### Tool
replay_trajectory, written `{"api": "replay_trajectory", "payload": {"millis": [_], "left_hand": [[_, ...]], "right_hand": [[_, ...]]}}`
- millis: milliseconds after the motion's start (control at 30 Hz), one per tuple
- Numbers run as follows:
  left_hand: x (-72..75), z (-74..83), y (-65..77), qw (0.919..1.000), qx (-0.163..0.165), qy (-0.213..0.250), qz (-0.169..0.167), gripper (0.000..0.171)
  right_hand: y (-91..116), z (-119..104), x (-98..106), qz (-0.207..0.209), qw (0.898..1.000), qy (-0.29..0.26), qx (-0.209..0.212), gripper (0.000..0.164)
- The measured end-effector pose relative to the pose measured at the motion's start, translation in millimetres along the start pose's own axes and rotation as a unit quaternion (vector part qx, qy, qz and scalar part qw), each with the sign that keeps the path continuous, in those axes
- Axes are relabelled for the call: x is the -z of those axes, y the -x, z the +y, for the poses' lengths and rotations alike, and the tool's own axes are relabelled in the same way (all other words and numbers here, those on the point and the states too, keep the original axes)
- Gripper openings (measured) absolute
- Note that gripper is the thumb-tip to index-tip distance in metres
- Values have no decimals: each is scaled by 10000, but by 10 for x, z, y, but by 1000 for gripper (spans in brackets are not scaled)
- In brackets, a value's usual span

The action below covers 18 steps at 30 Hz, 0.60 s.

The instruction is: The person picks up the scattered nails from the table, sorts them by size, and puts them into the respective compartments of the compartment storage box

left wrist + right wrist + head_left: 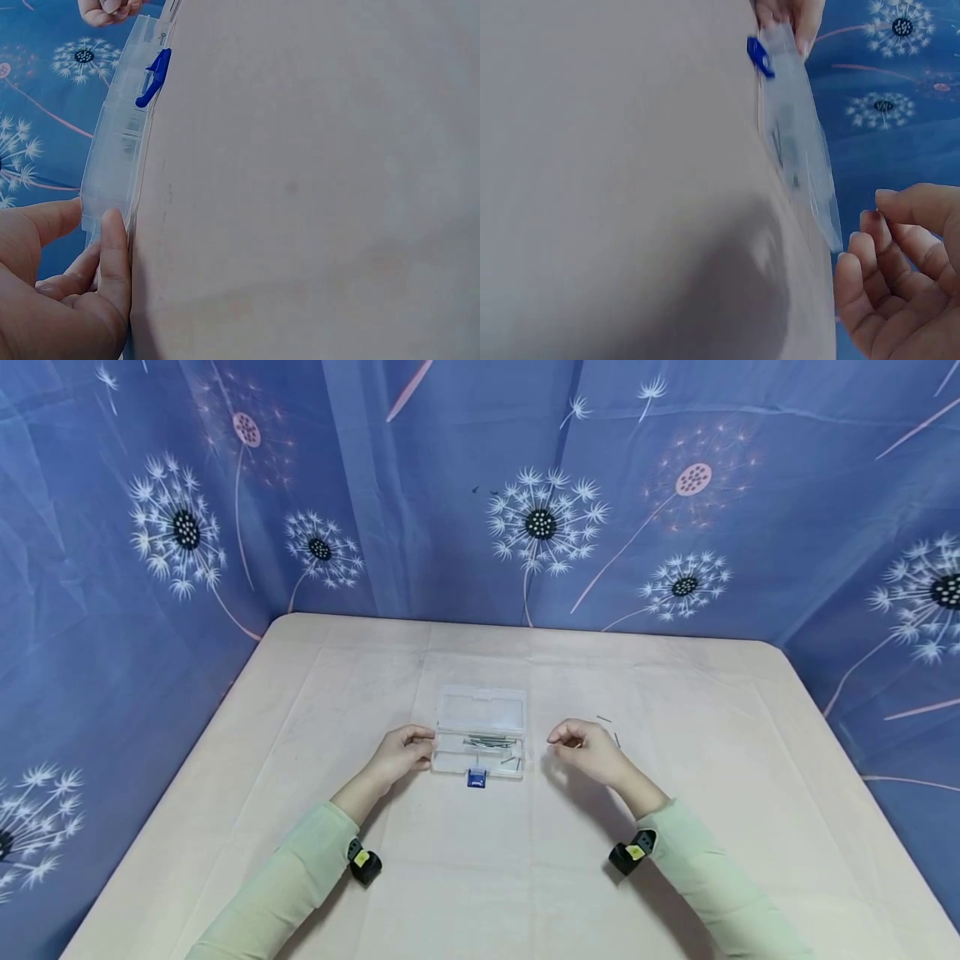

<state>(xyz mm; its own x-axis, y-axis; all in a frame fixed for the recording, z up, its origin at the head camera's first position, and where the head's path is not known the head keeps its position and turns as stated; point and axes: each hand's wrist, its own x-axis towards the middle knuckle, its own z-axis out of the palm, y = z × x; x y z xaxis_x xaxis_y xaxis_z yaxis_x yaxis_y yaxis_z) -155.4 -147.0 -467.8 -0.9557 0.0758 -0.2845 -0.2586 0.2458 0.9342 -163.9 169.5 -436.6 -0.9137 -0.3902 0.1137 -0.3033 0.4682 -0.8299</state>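
A clear plastic storage box (480, 712) lies with its lid raised and tipped back. Thin metal nails (491, 742) fill part of its middle section, and a few short ones (512, 762) are in the front right compartment. A blue latch (477, 779) juts from the front edge. My left hand (405, 750) holds the box's left end between its fingers, seen closely in the left wrist view. To the right of the box, my right hand (588, 750) hovers with loosely bent fingers, thumb and index tips close together. Nothing shows between those tips in the right wrist view.
Two thin loose nails, one farther back (603, 719) and one nearer (617, 740), lie on the table beyond my right hand. A pale cloth covers the table (480, 877). Blue dandelion-print curtains (435, 510) hang along its back and sides.
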Motion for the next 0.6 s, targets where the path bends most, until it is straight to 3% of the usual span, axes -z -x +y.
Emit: {"api": "replay_trajectory", "payload": {"millis": [233,600], "left_hand": [[-1,-12,-9,10000,5,26,8,32],[-8,-8,-12,10000,21,26,13,32]], "right_hand": [[84,78,229,439,9937,972,-338,8],[170,266,459,736,9768,1878,-725,12]]}}
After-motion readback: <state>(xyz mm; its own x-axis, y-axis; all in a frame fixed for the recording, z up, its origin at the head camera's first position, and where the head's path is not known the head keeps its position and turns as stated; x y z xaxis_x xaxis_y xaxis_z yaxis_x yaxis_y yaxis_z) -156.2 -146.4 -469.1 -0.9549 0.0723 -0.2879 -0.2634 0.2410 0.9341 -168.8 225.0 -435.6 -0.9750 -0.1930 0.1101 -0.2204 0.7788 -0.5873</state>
